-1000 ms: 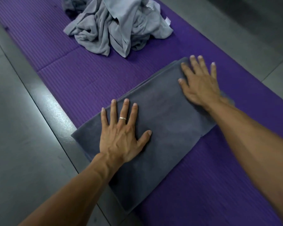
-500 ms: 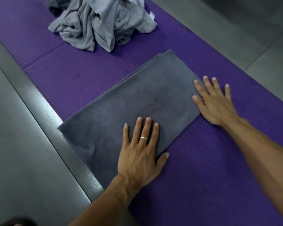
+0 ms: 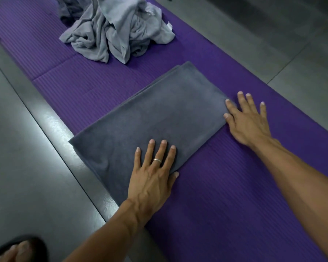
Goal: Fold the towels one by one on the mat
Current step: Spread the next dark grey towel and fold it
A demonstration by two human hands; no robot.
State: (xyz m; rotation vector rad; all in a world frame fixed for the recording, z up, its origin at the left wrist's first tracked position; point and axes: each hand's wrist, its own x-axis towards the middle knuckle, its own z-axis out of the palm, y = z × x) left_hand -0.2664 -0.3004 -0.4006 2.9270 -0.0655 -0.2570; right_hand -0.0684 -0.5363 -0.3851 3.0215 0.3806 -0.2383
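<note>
Here, a dark grey folded towel lies in the middle of the frame on the purple mat, its lower-left corner hanging over the mat's edge onto the grey floor. The left hand, wearing a ring, presses flat on the towel's near edge, fingers straight and spread. The right hand lies flat on the mat at the right of the frame, fingers extended, index fingertip and thumb touching the towel's right edge. A crumpled pile of light grey towels sits on the mat at upper centre.
</note>
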